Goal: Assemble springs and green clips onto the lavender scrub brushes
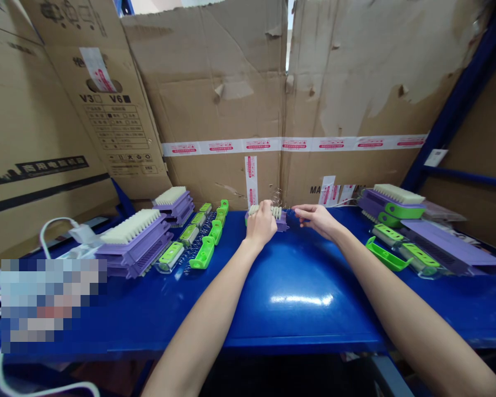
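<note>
Purple brush (281,222) under the left hand (261,223), wire coil (290,209) at the right hand (316,218)

Cardboard panels (227,66) are stood upright behind the blue table (310,320). Purple brush stacks (134,251) are set at the left, beside green-topped cases (171,256), loose springs (192,249) and green handles (204,253). Similar parts are laid at the right.

The brush is placed near the back of the table, midway across, with its cream bristles turned up. It is covered in part by the left hand, whose fingers are curled over it; whether it is clasped or only pressed cannot be told, since the fingertips are hidden. The wire coil is seen pinched between thumb and forefinger of the right hand, just beside the brush.

For good handling, the brush should be kept firmly seated with the left hand, and the coil drawn gently and clear of the bristles, since thin wire could easily be snagged or kinked.
</note>
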Tool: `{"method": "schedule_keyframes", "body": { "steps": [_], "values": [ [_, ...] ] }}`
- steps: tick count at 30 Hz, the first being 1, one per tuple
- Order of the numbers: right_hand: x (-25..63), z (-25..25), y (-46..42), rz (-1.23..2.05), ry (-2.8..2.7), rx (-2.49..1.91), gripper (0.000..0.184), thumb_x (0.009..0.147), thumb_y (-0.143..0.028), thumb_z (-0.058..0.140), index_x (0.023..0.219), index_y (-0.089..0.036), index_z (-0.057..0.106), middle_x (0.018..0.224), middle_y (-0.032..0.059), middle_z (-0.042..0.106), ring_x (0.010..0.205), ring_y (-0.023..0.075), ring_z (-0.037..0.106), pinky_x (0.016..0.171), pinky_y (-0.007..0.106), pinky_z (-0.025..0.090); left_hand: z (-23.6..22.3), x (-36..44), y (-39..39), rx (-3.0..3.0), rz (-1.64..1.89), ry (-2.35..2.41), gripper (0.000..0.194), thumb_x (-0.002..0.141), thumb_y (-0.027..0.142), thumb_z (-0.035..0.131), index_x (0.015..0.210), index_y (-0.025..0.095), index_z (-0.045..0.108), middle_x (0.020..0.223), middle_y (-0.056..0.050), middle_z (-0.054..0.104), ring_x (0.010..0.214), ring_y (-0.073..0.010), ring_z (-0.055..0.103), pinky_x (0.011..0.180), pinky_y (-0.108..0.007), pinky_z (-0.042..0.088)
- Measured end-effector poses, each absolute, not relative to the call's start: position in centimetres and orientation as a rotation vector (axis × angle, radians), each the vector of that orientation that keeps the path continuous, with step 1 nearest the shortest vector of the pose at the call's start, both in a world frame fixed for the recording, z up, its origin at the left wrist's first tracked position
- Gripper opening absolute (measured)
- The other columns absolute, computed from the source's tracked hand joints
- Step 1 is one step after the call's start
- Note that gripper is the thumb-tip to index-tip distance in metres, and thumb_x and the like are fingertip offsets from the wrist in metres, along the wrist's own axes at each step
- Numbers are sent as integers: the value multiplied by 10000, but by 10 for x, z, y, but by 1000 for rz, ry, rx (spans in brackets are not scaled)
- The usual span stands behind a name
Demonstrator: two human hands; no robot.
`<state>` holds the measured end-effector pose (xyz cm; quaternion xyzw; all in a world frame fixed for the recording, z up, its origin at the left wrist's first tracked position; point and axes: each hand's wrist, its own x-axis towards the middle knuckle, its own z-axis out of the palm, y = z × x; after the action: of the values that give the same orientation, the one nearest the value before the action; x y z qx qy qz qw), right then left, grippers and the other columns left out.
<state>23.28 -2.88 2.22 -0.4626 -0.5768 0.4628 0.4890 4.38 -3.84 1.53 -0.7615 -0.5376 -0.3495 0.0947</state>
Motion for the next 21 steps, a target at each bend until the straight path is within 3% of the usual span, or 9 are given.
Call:
{"method": "schedule_keyframes", "body": {
  "steps": [5, 8, 16, 21],
  "values": [
    [224, 17, -26, 383, -1866, -1355, 167, 710, -193, 701, 874, -166, 724, 849, 61, 677, 727, 162, 588, 736, 287, 465, 16, 43, -39, -2270, -1077, -1609, 336, 805, 87, 455, 1126, 188, 454, 1086, -76, 644, 961, -207, 643, 754, -285, 482],
    [219, 16, -25, 123, -1943, -1371, 194, 760, -238, 659, 939, -182, 708, 878, 60, 673, 774, 170, 602, 753, 273, 454, 15, 42, -38, -2252, -1103, -1604, 324, 820, 106, 453, 1133, 187, 451, 1067, -76, 651, 944, -208, 648, 743, -286, 482],
    [223, 17, -29, -83, -1873, -1568, 228, 866, -254, 491, 1015, -191, 652, 746, 60, 676, 690, 195, 619, 645, 266, 403, 15, 42, -38, -2239, -1051, -1606, 333, 824, 120, 440, 1148, 190, 470, 1012, -81, 667, 887, -226, 661, 700, -301, 492],
    [223, 19, -30, -60, -1833, -1598, 243, 886, -324, 486, 1003, -216, 669, 793, 65, 700, 736, 201, 639, 669, 267, 413, 14, 44, -39, -2245, -1010, -1574, 318, 822, 137, 453, 1136, 186, 478, 1011, -93, 664, 853, -226, 665, 710, -307, 495]
  ]
}}
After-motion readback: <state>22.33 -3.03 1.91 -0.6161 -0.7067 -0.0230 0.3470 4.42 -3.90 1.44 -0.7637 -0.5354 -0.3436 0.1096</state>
